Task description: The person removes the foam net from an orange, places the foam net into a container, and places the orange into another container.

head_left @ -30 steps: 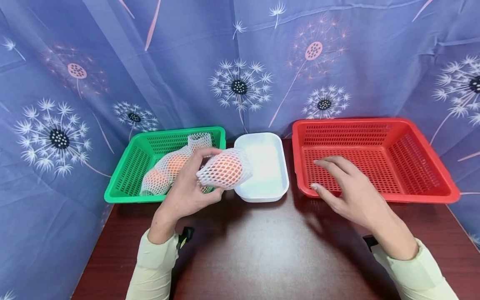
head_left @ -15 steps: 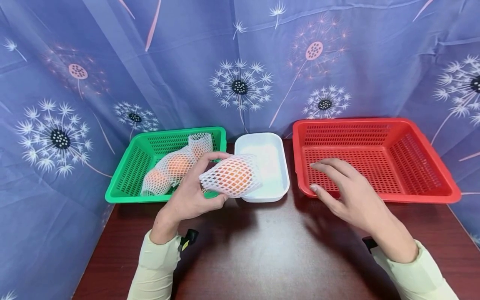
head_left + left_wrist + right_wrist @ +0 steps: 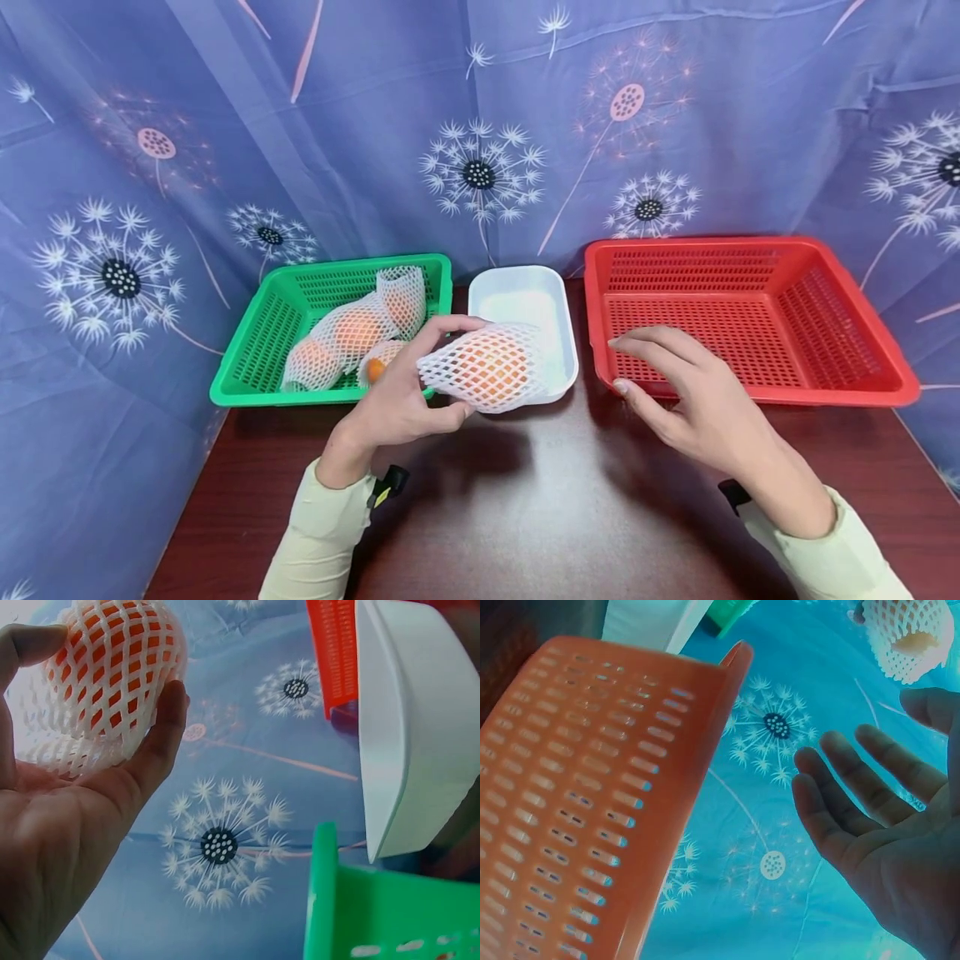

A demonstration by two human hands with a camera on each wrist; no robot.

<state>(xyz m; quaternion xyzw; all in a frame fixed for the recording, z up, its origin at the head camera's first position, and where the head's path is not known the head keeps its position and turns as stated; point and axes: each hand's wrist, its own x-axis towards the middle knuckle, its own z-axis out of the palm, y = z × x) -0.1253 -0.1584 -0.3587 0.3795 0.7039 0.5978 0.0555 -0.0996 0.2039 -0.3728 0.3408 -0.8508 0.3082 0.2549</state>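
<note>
My left hand (image 3: 401, 408) grips an orange-coloured round fruit (image 3: 491, 368) in a white foam net, fingers on its far side and thumb on the near side. The netted fruit hangs over the near left part of a white tray (image 3: 525, 292). In the left wrist view, thumb and fingers curl around the fruit (image 3: 120, 671). Off to the right, my right hand (image 3: 697, 396) hovers by the left front corner of a red basket (image 3: 825, 396), holding nothing. Its fingers are relaxed and spread in the right wrist view, pointing towards the netted fruit (image 3: 911, 634).
Several more netted fruits (image 3: 358, 331) lie in a green basket (image 3: 240, 350) on the left. The white tray stands between the two baskets. A dandelion-patterned blue curtain (image 3: 375, 125) hangs behind the dark wooden table (image 3: 540, 517).
My left hand has carried the netted fruit rightwards and nearer to me, from beside the green basket to over the tray, uncovering another netted fruit. My right hand has shifted slightly left and nearer.
</note>
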